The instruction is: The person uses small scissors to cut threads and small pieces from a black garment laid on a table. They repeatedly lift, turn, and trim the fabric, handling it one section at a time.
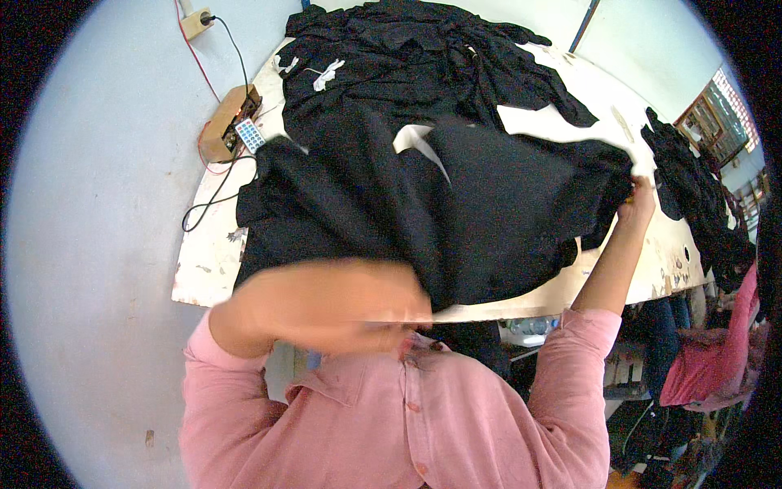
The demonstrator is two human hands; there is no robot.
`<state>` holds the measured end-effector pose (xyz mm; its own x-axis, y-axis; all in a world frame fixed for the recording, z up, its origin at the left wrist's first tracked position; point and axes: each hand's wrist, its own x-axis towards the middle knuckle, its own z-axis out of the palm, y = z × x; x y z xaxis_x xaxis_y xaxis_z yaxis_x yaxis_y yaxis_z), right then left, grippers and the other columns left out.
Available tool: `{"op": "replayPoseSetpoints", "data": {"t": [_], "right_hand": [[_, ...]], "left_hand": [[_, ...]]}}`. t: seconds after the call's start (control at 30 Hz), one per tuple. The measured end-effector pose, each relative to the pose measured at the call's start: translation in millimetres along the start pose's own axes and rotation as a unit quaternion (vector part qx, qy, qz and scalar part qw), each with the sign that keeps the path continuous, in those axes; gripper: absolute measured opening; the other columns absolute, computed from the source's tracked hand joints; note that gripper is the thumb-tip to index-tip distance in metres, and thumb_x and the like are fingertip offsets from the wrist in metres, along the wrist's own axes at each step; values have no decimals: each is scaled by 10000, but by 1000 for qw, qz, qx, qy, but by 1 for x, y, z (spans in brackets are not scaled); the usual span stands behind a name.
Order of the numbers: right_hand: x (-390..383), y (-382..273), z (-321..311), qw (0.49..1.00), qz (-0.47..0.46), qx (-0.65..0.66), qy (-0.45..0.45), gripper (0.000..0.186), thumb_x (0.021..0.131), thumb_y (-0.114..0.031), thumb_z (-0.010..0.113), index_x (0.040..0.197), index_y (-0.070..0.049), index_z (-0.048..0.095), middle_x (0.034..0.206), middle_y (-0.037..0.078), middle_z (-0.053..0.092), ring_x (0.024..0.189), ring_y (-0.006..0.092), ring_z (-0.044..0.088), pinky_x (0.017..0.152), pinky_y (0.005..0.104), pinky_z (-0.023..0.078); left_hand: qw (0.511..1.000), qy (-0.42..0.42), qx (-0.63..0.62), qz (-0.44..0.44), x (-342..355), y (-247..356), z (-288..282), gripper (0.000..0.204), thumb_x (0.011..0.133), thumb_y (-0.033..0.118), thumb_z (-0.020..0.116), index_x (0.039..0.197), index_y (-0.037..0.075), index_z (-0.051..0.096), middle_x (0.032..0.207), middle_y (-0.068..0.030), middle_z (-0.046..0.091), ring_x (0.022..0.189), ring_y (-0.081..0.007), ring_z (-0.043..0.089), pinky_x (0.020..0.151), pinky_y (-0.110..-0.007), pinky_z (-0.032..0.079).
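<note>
A large black garment is spread over the near part of a worn white table. My right hand reaches out to the right and grips the garment's far right edge, lifting it slightly. My left forearm crosses in front of my chest, heavily blurred. My left hand sits at the garment's lower edge, and its fingers cannot be made out. A white label or lining shows at the garment's neck. I wear a pink buttoned shirt.
More black garments are piled at the table's far end, and another dark pile lies at right. A wooden box with a keypad, cables and a wall socket sit at left. A person in pink is at right.
</note>
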<state>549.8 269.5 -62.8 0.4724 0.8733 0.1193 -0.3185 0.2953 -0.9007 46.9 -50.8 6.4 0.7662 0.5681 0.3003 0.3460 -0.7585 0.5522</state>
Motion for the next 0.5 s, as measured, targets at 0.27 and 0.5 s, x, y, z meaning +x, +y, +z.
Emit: {"op": "replayPoseSetpoints", "data": {"t": [0.27, 0.5], "right_hand": [[-225, 5, 145, 828, -163, -457, -280, 435, 860, -227, 663, 1212, 9, 566, 1003, 105, 652, 855, 156, 617, 801, 279, 474], [-291, 79, 173, 730, -248, -435, -465, 191, 740, -68, 694, 929, -40, 688, 887, 168, 673, 841, 302, 663, 773, 354, 518]], "left_hand": [[851, 334, 193, -356, -85, -47, -19, 360, 803, 211, 700, 1078, -4, 615, 1062, -172, 624, 984, -317, 600, 862, -347, 469], [842, 260, 151, -449, -106, -86, 11, 509, 654, 29, 714, 1145, -15, 585, 1089, -190, 610, 1049, -358, 582, 891, -353, 472]]}}
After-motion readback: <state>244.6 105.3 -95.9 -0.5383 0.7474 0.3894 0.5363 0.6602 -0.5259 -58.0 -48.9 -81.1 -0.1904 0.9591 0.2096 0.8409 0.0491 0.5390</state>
